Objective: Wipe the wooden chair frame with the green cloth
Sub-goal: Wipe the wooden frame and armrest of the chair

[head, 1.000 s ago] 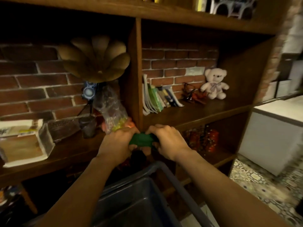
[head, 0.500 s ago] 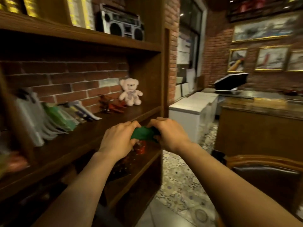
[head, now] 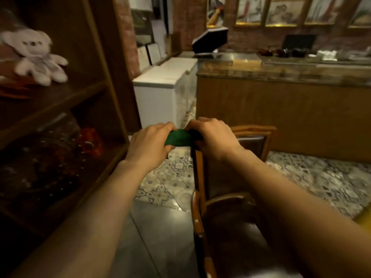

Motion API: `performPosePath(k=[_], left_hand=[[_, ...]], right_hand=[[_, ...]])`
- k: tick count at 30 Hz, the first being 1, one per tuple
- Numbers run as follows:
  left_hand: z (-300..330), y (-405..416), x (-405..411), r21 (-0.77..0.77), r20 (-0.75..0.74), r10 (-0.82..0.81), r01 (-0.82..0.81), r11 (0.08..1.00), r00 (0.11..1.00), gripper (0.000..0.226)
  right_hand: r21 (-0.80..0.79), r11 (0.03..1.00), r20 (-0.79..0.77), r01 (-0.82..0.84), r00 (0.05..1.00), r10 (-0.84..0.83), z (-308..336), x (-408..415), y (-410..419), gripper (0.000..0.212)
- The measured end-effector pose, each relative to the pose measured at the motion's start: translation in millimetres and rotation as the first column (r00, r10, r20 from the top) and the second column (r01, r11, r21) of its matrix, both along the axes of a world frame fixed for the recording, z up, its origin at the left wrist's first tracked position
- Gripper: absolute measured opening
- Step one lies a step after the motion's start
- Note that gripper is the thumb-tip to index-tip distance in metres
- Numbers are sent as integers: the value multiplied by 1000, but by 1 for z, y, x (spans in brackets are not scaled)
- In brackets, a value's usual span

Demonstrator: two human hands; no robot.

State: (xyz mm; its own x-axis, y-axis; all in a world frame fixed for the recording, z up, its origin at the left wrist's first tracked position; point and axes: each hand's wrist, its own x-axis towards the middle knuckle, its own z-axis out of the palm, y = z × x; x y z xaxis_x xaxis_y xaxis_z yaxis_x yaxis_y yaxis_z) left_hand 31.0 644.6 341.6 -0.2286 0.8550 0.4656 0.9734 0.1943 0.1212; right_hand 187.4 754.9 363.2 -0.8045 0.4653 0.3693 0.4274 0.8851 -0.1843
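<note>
**Green cloth gripped in both hands above the chair back**

Two bare forearms are extended forward from the bottom of the view. Below the right forearm, the wooden chair frame (head: 197,199) is seen with its dark padded seat and back panel; its near upright rises to just beneath the right hand.

The green cloth (head: 179,139) is bunched between the two hands and is held in the air. The left hand (head: 149,145) is closed on the cloth's left end, its fingers (head: 163,128) curled down over the fabric. The right hand (head: 212,135) is closed on the right end, with its fingers (head: 197,125) wrapped over the top. The cloth is seen just above the left corner of the chair's top rail; whether it touches the wood cannot be told.

Below the hands, a patterned tiled floor (head: 176,183) is seen. To the left of the fingers, a dark wooden shelf unit (head: 104,85) is stood, and a blurred white teddy bear (head: 38,57) is seated on its upper shelf. Beyond the fingers, a white chest cabinet (head: 160,91) is placed, and to its right a wood-fronted worktop (head: 281,73) is set before a brick wall hung with framed pictures (head: 285,11).
</note>
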Motion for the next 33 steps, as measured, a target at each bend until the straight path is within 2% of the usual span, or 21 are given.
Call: performPosePath(k=[12, 17, 23, 25, 27, 33], left_hand=[[-234, 76, -1, -229, 236, -138, 193, 954, 962, 40], [-331, 88, -12, -336, 301, -122, 225, 915, 946, 39], [-413, 105, -19, -418, 357, -104, 259, 871, 928, 54], [-479, 112, -17, -489, 415, -90, 305, 817, 905, 58], [-482, 103, -14, -522, 421, -93, 325, 788, 902, 58], [-484, 113, -27, -462, 429, -114, 327, 825, 896, 56]], right_hand=[[-253, 945, 235, 207, 961, -147, -227, 13, 54, 52], [-343, 896, 322, 282, 931, -170, -321, -2, 66, 46], [-387, 847, 411, 365, 890, -196, -408, -9, 76, 49], [-407, 814, 480, 414, 855, -195, -471, -14, 79, 52], [-444, 798, 498, 408, 853, -159, -472, -10, 73, 59], [-490, 815, 416, 308, 905, -91, -478, -20, 77, 73]])
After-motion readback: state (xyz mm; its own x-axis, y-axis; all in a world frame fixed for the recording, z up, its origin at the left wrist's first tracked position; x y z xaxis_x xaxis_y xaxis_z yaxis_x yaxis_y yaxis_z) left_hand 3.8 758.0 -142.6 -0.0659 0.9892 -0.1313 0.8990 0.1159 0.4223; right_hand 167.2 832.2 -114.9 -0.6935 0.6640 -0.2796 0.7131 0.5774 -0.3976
